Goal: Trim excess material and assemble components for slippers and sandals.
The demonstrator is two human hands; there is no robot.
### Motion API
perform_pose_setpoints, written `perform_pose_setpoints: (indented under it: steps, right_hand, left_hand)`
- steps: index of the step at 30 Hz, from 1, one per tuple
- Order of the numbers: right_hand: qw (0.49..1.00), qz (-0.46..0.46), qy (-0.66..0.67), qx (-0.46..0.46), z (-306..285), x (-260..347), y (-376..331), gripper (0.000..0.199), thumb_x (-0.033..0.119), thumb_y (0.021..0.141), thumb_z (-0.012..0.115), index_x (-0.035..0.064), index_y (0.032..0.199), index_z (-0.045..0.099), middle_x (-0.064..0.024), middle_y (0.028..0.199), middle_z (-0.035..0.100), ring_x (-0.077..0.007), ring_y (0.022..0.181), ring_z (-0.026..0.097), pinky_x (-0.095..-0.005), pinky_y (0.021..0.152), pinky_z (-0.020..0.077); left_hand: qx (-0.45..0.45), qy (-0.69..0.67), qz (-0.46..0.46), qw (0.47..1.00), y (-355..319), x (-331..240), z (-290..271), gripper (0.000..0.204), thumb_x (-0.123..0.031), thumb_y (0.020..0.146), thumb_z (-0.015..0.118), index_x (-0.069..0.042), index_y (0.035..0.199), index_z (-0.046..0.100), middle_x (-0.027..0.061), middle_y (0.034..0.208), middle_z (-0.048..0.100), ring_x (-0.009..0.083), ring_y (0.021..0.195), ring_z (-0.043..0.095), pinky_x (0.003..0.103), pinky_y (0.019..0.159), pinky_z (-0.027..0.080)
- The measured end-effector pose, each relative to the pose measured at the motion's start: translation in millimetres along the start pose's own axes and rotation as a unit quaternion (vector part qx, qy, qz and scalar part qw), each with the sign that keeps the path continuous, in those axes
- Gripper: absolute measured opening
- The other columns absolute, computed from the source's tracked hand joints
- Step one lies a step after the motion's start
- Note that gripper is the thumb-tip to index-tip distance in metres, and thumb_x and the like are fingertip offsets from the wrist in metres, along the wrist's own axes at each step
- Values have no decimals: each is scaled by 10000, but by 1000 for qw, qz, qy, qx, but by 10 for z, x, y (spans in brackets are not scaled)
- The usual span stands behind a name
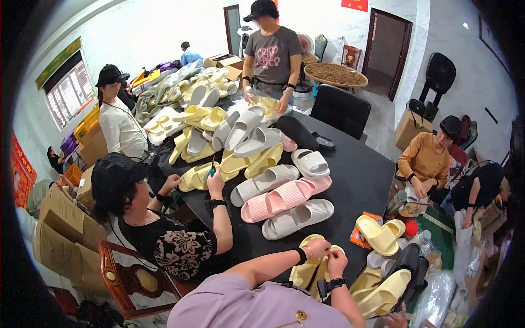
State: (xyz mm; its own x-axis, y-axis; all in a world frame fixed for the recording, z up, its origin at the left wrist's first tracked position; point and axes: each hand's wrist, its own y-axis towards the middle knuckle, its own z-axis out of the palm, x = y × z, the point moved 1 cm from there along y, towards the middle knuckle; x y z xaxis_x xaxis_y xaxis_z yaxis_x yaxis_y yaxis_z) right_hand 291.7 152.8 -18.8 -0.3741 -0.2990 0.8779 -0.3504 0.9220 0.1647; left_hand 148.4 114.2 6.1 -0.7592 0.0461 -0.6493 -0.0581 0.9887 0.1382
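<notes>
A pair of yellow slide sandals (304, 270) stands at the near edge of the black table, close to my body. My left hand (319, 249) is closed at the top of the pair, its fingertips pinched together. Beside it my right hand (337, 262) closes on the upper end of the right-hand sandal. The two hands nearly meet there, and my fingers cover what lies between them. Just beyond lie grey slides (298, 218) and pink slides (284, 199). To the right, more yellow slides (378, 236) rest near an orange packet (361, 232).
A heap of grey and yellow slides (240, 136) covers the far part of the black table (361, 175). At my left a co-worker holds small green-handled snippers (212, 168) over a yellow slide. Another stands across the table. Bottles (420, 238) and plastic bags (435, 300) crowd the right.
</notes>
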Motion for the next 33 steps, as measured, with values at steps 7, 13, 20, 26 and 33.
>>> perform_pose_setpoints:
  steps: [7, 13, 20, 26, 33]
  right_hand:
    - [999, 30, 24, 14, 2, 18, 36, 88, 40, 688, 671, -22, 739, 635, -125, 671, 633, -198, 614, 607, -304, 605, 478]
    - [994, 72, 84, 19, 81, -108, 132, 106, 78, 742, 649, -19, 785, 653, -131, 691, 642, -195, 636, 616, -302, 633, 484]
    - [998, 18, 47, 26, 10, 26, 9, 100, 69, 751, 641, -19, 798, 651, -131, 712, 646, -207, 657, 624, -313, 635, 484]
    - [999, 16, 31, 29, -1, 5, -35, 115, 87, 756, 642, -17, 807, 649, -144, 701, 633, -228, 643, 615, -322, 622, 477]
    - [994, -102, 5, 31, -170, 318, 32, 233, 25, 793, 551, 9, 1025, 577, -136, 1015, 556, -271, 835, 589, -341, 707, 497]
  left_hand:
    - [32, 25, 7, 999, 53, 51, 29, 186, -211, 769, 553, -53, 690, 610, 164, 653, 607, 345, 615, 594, 433, 569, 463]
    - [6, -54, -41, 998, 28, 40, -77, 226, -245, 816, 570, -25, 793, 617, 161, 765, 628, 322, 744, 608, 407, 668, 469]
    - [-10, -87, -38, 995, -48, 17, -41, 152, -193, 792, 595, -49, 830, 626, 120, 765, 632, 290, 741, 613, 381, 660, 478]
    - [-8, -46, -33, 998, -117, 20, 73, 170, -209, 790, 583, -64, 841, 657, 143, 775, 640, 304, 746, 616, 399, 674, 478]
    - [-93, -103, -33, 990, 35, 66, -291, 131, -130, 776, 605, -35, 849, 658, 143, 845, 645, 305, 783, 612, 376, 709, 487]
